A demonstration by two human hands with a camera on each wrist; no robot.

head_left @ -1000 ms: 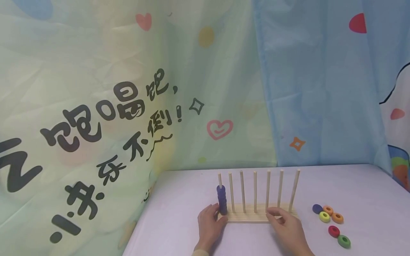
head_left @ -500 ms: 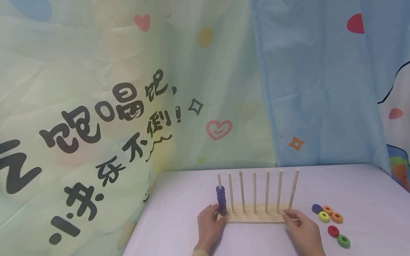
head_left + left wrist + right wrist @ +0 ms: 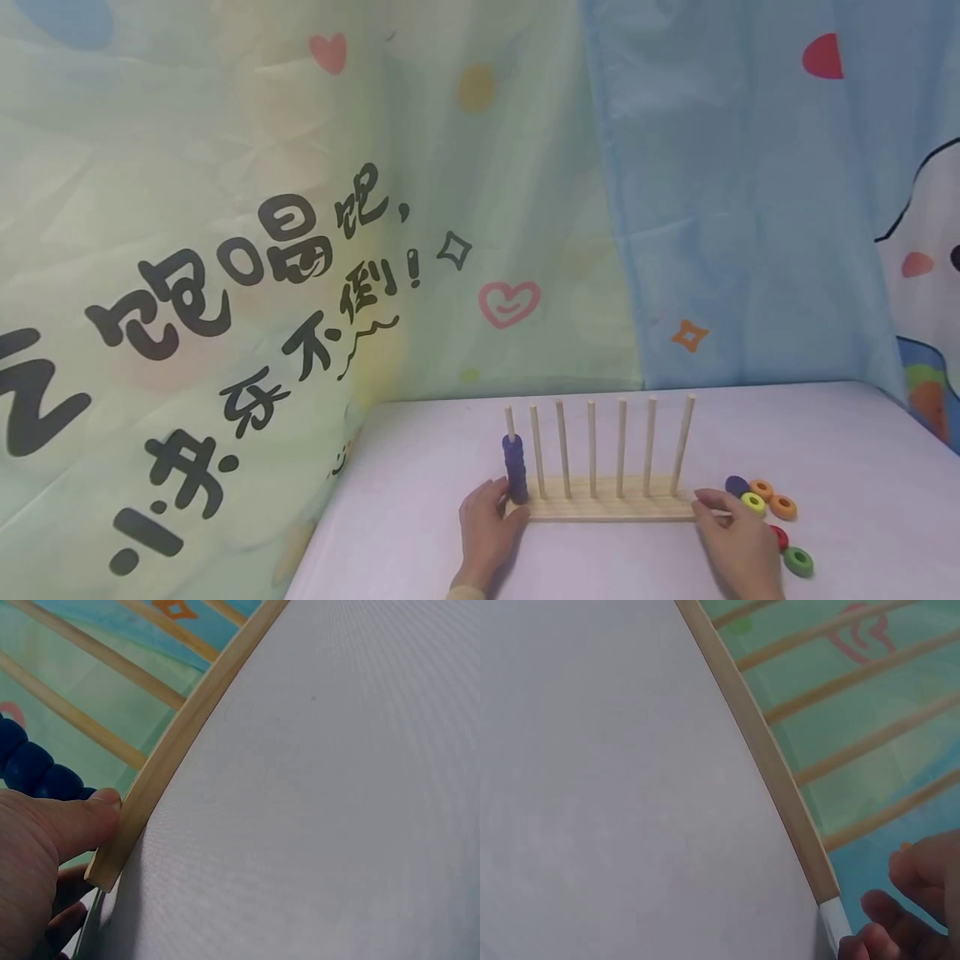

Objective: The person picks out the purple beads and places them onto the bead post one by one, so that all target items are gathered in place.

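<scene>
A wooden peg stand has a row of upright pegs on a flat base. Its leftmost peg carries a stack of dark blue-purple rings, with the peg's top bare above them. My left hand grips the left end of the base; in the left wrist view the thumb lies at its front edge, below the rings, and other fingers reach behind. My right hand is just off the base's right end, fingers loosely bent. In the right wrist view its fingertips stand apart from the wood, with nothing held.
Loose rings lie right of the stand: a dark blue ring, a yellow ring, orange rings, a red ring partly behind my right hand, and a green ring. Printed cloth hangs behind the white table.
My right hand has moved rightward along the front of the base, past its right end toward the loose rings. My left hand keeps its place at the left end.
</scene>
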